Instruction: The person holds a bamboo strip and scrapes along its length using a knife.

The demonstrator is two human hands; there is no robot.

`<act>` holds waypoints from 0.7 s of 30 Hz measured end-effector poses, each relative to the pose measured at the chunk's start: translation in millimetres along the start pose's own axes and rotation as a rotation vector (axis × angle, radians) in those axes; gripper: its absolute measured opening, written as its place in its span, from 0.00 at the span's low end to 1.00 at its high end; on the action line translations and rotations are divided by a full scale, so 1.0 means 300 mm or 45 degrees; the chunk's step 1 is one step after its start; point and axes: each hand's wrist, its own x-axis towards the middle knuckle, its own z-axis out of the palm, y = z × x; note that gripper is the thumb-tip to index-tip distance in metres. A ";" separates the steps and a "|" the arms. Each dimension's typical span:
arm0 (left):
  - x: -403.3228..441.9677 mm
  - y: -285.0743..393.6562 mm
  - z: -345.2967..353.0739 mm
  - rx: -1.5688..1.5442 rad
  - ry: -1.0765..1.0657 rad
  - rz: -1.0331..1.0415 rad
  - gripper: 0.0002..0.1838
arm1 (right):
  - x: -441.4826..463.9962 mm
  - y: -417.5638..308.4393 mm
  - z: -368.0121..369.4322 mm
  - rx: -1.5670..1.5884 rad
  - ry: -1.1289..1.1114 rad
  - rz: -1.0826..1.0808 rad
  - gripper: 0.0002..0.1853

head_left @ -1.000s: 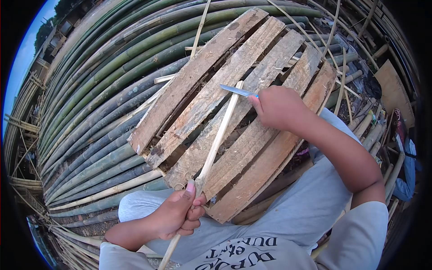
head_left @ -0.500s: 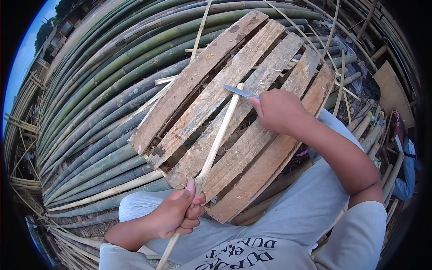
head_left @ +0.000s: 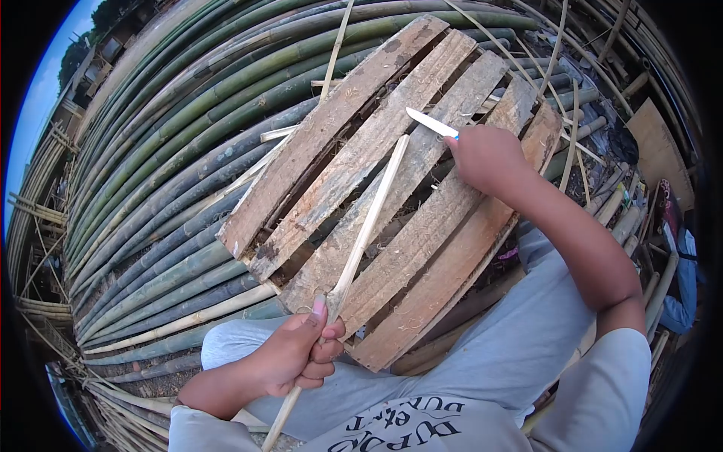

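My left hand (head_left: 305, 354) is gripping a pale strip (head_left: 369, 226), which is stretching ahead over wooden slats (head_left: 358, 162) and running out of view below, while my right hand (head_left: 489, 160) is clenching a knife (head_left: 431, 123), hiding nearly all its handle (head_left: 455, 137).

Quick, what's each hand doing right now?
Left hand: closed, holding a stick.
Right hand: closed, holding a knife.

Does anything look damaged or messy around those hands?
A little: the wooden slats are stained and rough, with fine shavings scattered over them. That litter seems unsurprising beside the knife in the right hand and the pale strip in the left hand.
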 end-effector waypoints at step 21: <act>-0.098 0.039 0.024 -0.007 -0.140 0.278 0.25 | 0.011 0.189 -0.105 0.322 0.326 -0.164 0.20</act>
